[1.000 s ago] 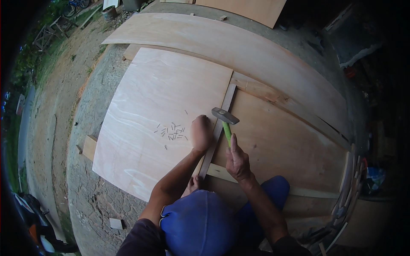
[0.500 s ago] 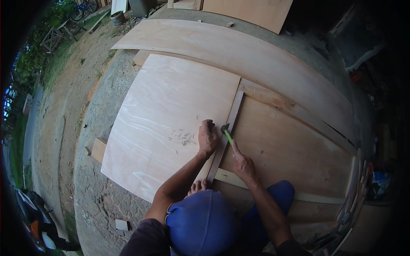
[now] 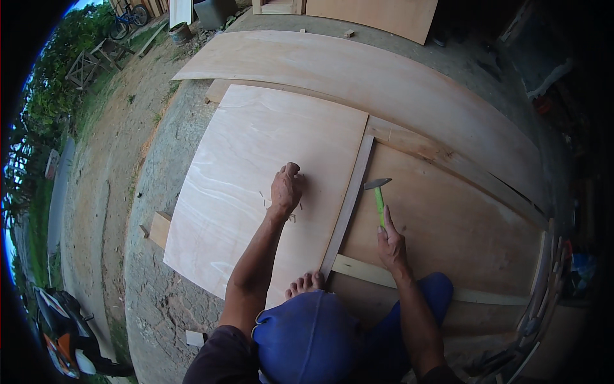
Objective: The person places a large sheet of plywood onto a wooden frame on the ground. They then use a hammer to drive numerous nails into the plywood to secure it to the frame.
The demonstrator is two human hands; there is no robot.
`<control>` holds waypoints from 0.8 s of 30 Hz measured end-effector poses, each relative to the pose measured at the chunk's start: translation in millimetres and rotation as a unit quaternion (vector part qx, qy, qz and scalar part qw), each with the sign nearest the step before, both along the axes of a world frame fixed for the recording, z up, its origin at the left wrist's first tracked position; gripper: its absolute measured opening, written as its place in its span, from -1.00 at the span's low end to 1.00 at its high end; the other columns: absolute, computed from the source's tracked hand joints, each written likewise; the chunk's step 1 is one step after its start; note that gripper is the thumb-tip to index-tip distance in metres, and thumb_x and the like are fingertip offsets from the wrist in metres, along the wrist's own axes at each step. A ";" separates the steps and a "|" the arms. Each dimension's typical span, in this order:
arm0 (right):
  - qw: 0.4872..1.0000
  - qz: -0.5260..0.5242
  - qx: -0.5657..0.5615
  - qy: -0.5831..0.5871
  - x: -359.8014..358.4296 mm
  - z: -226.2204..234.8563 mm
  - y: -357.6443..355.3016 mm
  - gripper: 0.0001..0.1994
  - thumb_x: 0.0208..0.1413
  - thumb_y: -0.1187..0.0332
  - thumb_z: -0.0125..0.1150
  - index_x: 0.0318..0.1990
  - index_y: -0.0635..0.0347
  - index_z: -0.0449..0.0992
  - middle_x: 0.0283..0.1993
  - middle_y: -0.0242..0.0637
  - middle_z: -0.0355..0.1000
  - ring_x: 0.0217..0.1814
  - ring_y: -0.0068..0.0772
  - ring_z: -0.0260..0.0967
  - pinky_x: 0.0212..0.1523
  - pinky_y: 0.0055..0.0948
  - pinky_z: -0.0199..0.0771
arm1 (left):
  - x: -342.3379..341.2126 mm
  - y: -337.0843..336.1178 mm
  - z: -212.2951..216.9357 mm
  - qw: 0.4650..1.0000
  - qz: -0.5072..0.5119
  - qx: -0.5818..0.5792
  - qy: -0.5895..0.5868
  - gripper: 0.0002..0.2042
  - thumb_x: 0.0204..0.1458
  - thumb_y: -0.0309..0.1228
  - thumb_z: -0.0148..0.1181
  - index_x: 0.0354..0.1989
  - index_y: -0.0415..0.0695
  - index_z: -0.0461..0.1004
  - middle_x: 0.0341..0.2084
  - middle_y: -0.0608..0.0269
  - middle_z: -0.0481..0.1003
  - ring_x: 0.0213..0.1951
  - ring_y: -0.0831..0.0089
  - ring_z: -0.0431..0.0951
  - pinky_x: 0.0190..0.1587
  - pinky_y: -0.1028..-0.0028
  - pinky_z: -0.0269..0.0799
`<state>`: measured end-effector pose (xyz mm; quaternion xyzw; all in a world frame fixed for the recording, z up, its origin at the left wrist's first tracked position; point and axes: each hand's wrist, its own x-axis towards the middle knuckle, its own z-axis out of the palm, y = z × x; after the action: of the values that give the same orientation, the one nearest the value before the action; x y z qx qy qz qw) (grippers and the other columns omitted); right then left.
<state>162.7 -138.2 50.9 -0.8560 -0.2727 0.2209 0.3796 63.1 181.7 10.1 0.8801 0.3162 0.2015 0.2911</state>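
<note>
My right hand [image 3: 392, 249] grips the green handle of a small hammer [image 3: 380, 198], its dark head raised over the brown framed panel [image 3: 441, 217]. Over the pale plywood sheet [image 3: 256, 141], my left hand [image 3: 287, 190] has its fingers curled together; what they hold, if anything, is hidden. A few loose nails [image 3: 292, 218] show beside and below that hand, which covers the rest of the pile. Between the two hands, a wooden strip [image 3: 352, 192] runs along the sheet's right edge.
My bare foot [image 3: 304, 283] rests on the sheet near the strip. Beyond lies a long plywood sheet [image 3: 307, 57], with boards beneath. A small wood block [image 3: 195, 338] sits on the rough concrete [image 3: 157, 288]. At the lower left stands a motorcycle [image 3: 70, 333].
My left hand has moved left and away from the strip, over the nails. The hammer has lifted off the strip and shifted right with my right hand.
</note>
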 end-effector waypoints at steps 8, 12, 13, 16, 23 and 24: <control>1.000 -0.005 0.015 0.013 -2.3 4.2 9.2 -0.37 0.35 0.35 0.01 0.53 -0.15 0.01 -0.60 -0.03 0.28 -0.58 -0.24 0.32 -0.40 -0.29 0.41 | -10.0 14.8 14.3 0.990 -0.142 0.005 0.027 -0.89 0.09 -0.55 0.13 -0.22 -0.14 0.42 -0.28 0.10 0.52 -0.18 0.05 0.56 -0.14 0.18 0.49; 1.000 0.000 0.022 0.011 -4.6 2.3 7.8 -0.37 0.36 0.35 0.01 0.53 -0.15 0.01 -0.60 -0.11 0.25 -0.57 -0.33 0.28 -0.41 -0.33 0.39 | -53.3 7.1 -6.1 0.983 -0.180 -0.012 0.027 -0.89 0.11 -0.54 0.14 -0.21 -0.14 0.39 -0.32 0.09 0.51 -0.22 0.03 0.54 -0.14 0.19 0.48; 1.000 0.000 0.023 0.008 -4.5 1.4 7.2 -0.37 0.36 0.35 0.01 0.53 -0.15 0.00 -0.60 -0.12 0.24 -0.57 -0.35 0.27 -0.41 -0.34 0.39 | -58.9 2.3 -3.0 0.979 -0.199 -0.010 0.046 -0.88 0.10 -0.54 0.14 -0.21 -0.15 0.39 -0.33 0.08 0.51 -0.21 0.02 0.54 -0.14 0.18 0.48; 1.000 0.004 0.027 0.004 -3.1 -0.5 8.1 -0.37 0.36 0.35 0.02 0.54 -0.14 0.00 -0.60 -0.16 0.22 -0.57 -0.39 0.24 -0.42 -0.36 0.38 | -63.3 -17.3 17.3 0.983 -0.166 -0.004 0.079 -0.90 0.12 -0.53 0.09 -0.21 -0.17 0.35 -0.32 0.03 0.51 -0.21 -0.02 0.52 -0.13 0.13 0.44; 0.999 0.007 0.046 0.015 -5.6 -1.8 9.3 -0.37 0.36 0.34 0.03 0.54 -0.13 0.00 -0.61 -0.19 0.19 -0.57 -0.43 0.20 -0.42 -0.38 0.37 | -61.8 -25.8 9.6 0.977 -0.199 0.042 0.062 -0.88 0.09 -0.55 0.02 -0.20 -0.16 0.35 -0.34 0.06 0.47 -0.21 0.03 0.49 -0.12 0.15 0.42; 0.999 0.005 0.046 0.014 -4.9 -1.3 8.5 -0.37 0.36 0.34 0.03 0.54 -0.13 0.00 -0.61 -0.19 0.19 -0.57 -0.43 0.20 -0.42 -0.38 0.38 | -59.4 -21.6 10.9 0.968 -0.234 0.066 0.061 -0.88 0.09 -0.55 0.01 -0.19 -0.16 0.35 -0.33 0.07 0.47 -0.21 0.05 0.49 -0.11 0.17 0.43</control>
<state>157.8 -129.7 49.6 -0.8331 -0.2819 0.2220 0.4209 3.8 160.1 21.1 0.9576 0.1044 0.0946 0.2513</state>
